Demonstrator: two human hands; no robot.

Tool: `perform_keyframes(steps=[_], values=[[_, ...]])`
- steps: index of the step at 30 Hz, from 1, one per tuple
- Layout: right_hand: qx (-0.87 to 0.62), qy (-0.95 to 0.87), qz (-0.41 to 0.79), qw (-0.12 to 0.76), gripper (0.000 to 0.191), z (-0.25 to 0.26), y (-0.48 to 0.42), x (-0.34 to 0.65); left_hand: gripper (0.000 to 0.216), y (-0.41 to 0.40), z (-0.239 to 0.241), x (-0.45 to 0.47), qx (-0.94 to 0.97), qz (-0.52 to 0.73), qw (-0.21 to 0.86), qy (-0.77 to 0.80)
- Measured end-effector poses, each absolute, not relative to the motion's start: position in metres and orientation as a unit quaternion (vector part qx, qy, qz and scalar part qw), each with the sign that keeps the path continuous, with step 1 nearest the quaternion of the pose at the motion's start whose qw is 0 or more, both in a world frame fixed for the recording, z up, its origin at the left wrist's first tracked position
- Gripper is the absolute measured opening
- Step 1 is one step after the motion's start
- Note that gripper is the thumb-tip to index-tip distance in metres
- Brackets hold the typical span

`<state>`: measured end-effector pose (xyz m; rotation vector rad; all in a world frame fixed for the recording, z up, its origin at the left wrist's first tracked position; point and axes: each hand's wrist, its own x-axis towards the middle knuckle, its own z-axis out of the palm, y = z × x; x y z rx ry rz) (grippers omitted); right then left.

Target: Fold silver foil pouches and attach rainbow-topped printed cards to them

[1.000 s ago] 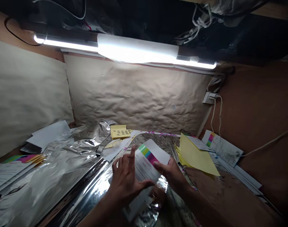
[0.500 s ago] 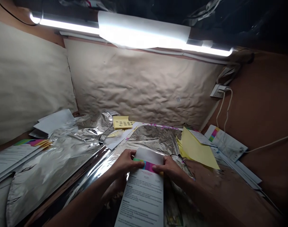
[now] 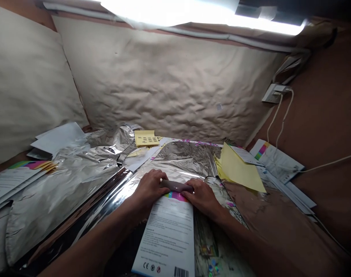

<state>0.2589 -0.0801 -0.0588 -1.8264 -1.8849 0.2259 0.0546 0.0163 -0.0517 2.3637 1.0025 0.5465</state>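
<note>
Crinkled silver sheeting (image 3: pixel 187 157) spreads across the work surface, with a stack of printed cards (image 3: pixel 15 182) at the far left. The printed card (image 3: pixel 168 234) lies lengthwise before the person, its far end curled up between the hands. A yellow sheet (image 3: pixel 241 171) rests to the right. The left hand (image 3: pixel 151 184) and right hand (image 3: pixel 203 196) pinch that curled end's corners, fingers bent in close to the thumbs, covering the edges. Beyond sits a small yellow pad (image 3: pixel 145 138).
</note>
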Motion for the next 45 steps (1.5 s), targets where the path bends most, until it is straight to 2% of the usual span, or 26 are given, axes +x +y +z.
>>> perform_keyframes(steps=[2,8,11,15,19,22,25,27,33,37,40,42,45], values=[[-0.654,-0.726,0.022,0.211,0.004,-0.059,-0.083,0.257,0.017,0.017,-0.050,0.054,0.892,0.183,0.246,0.333],[-0.620,-0.772,-0.050,0.132,0.022,-0.057,-0.093,0.251,0.019,0.015,-0.039,0.043,0.934,0.127,0.235,0.236],[-0.624,-0.765,-0.066,0.146,0.027,-0.046,-0.102,0.249,0.022,0.015,-0.035,0.038,0.948,0.105,0.219,0.207],[-0.624,-0.762,-0.023,0.174,0.013,-0.034,-0.117,0.239,0.030,0.016,-0.037,0.037,0.954,0.101,0.201,0.198],[-0.646,-0.753,0.030,0.121,0.020,-0.040,-0.125,0.224,0.030,0.018,-0.043,0.038,0.958,0.113,0.188,0.187],[-0.676,-0.728,0.041,0.107,0.026,-0.043,-0.124,0.217,0.025,0.020,-0.047,0.039,0.951,0.137,0.219,0.172],[-0.690,-0.713,0.055,0.112,0.016,-0.041,-0.120,0.214,0.023,0.019,-0.050,0.042,0.933,0.165,0.285,0.144],[-0.694,-0.710,0.047,0.111,0.011,-0.038,-0.118,0.214,0.022,0.017,-0.052,0.044,0.926,0.168,0.307,0.143],[-0.681,-0.727,0.008,0.087,0.013,-0.034,-0.113,0.214,0.019,0.013,-0.053,0.044,0.929,0.160,0.290,0.166],[-0.687,-0.725,-0.004,0.033,0.020,-0.027,-0.109,0.208,0.022,0.013,-0.054,0.041,0.929,0.156,0.290,0.170],[-0.664,-0.747,-0.019,0.009,0.017,-0.018,-0.102,0.206,0.023,0.014,-0.056,0.039,0.928,0.146,0.293,0.178],[-0.649,-0.759,0.040,0.018,0.014,-0.015,-0.094,0.211,0.022,0.015,-0.058,0.039,0.926,0.139,0.299,0.184],[-0.644,-0.739,0.198,0.012,0.017,-0.018,-0.079,0.225,0.024,0.016,-0.060,0.039,0.925,0.130,0.303,0.191]])
